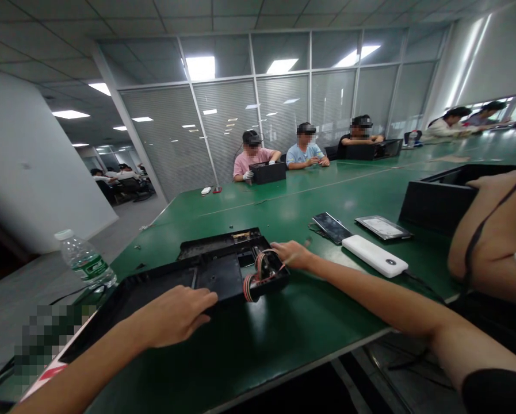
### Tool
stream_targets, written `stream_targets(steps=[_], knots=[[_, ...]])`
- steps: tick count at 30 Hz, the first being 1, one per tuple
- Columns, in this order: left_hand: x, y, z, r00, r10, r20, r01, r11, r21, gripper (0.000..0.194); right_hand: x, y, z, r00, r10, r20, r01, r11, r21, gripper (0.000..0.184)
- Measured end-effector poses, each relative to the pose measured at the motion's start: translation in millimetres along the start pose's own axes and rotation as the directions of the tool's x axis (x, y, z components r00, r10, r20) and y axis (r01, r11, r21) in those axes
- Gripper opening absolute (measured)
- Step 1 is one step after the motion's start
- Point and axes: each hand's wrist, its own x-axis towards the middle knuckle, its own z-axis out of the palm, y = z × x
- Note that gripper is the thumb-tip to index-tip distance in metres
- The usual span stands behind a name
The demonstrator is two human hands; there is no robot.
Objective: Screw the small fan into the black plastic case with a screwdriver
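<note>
A flat, black computer case (217, 276) lies open on the green table in front of me, with striped red, black and white wires (262, 267) looping out of its right end. My left hand (178, 313) is at the case's near wall, fingers bent over the edge and thumb below. At the right end, my right hand (293, 254) has its fingers closed round the corner beside the wires; its fingertips are partly hidden. Behind the case lies a narrow black panel (188, 248) with a brass-coloured strip.
A phone (332, 227), a white power bank (374, 256) with a cable and a hard drive (382, 227) lie to the right. A water bottle (85, 261) stands left. At right, a co-worker's arm (482, 241) reaches into another black case (434, 201). Several people sit across the green table (283, 201).
</note>
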Motion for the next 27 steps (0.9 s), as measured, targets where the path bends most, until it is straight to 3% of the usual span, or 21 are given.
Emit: stream_targets(steps=[3, 5, 7, 9, 10, 11, 13, 15, 18, 19, 23, 27], knots=[[-3.7, 16.9, 17.5, 0.999, 0.037, 0.028, -0.036, 0.999, -0.018, 0.016, -31.6, 34.2, -17.8, 0.951, 0.262, -0.165, -0.259, 0.965, 0.044, 0.017], [1.3, 22.9, 28.1, 0.998, 0.051, 0.048, -0.049, 0.998, -0.032, 0.014, -41.9, 47.4, -29.2, 0.909, 0.348, -0.228, -0.342, 0.937, 0.066, 0.026], [8.9, 23.4, 36.9, 0.996, 0.055, 0.07, -0.052, 0.998, -0.047, 0.014, -43.7, 45.6, -36.0, 0.893, 0.367, -0.261, -0.354, 0.93, 0.095, 0.034], [16.1, 17.2, 41.5, 0.996, 0.032, 0.082, -0.027, 0.998, -0.056, 0.016, -41.1, 28.3, -37.2, 0.928, 0.276, -0.249, -0.248, 0.959, 0.137, 0.032], [19.3, 11.4, 41.6, 0.996, 0.006, 0.088, -0.001, 0.998, -0.057, 0.016, -39.5, 15.5, -36.0, 0.958, 0.184, -0.222, -0.152, 0.976, 0.153, 0.028], [22.4, 4.0, 40.3, 0.995, -0.025, 0.098, 0.031, 0.998, -0.063, 0.018, -38.3, 1.4, -34.0, 0.984, 0.014, -0.176, 0.019, 0.983, 0.183, 0.024], [30.1, -15.1, 34.5, 0.989, -0.069, 0.13, 0.082, 0.991, -0.102, 0.023, -36.9, -26.0, -29.0, 0.955, -0.285, -0.083, 0.296, 0.936, 0.191, 0.025], [42.4, -37.4, 28.0, 0.991, -0.058, 0.124, 0.077, 0.985, -0.156, 0.029, -36.5, -46.1, -23.3, 0.901, -0.433, -0.024, 0.433, 0.893, 0.12, 0.029], [70.7, -68.3, 27.5, 0.989, -0.025, -0.148, 0.021, 0.999, -0.03, 0.028, -35.7, -57.5, -14.5, 0.878, -0.477, -0.026, 0.477, 0.879, -0.005, 0.034], [81.5, -76.4, 30.8, 0.983, -0.008, -0.183, 0.018, 0.999, 0.051, 0.027, -35.4, -57.4, -11.8, 0.877, -0.479, -0.042, 0.478, 0.878, -0.03, 0.034], [117.3, -97.0, 52.5, 0.981, 0.089, -0.175, -0.024, 0.939, 0.344, 0.015, -34.3, -51.2, -5.1, 0.873, -0.482, -0.076, 0.477, 0.875, -0.077, 0.029], [127.6, -106.8, 65.8, 0.947, 0.252, -0.197, -0.13, 0.867, 0.481, 0.013, -32.2, -47.8, -3.8, 0.869, -0.49, -0.071, 0.484, 0.87, -0.088, 0.028]])
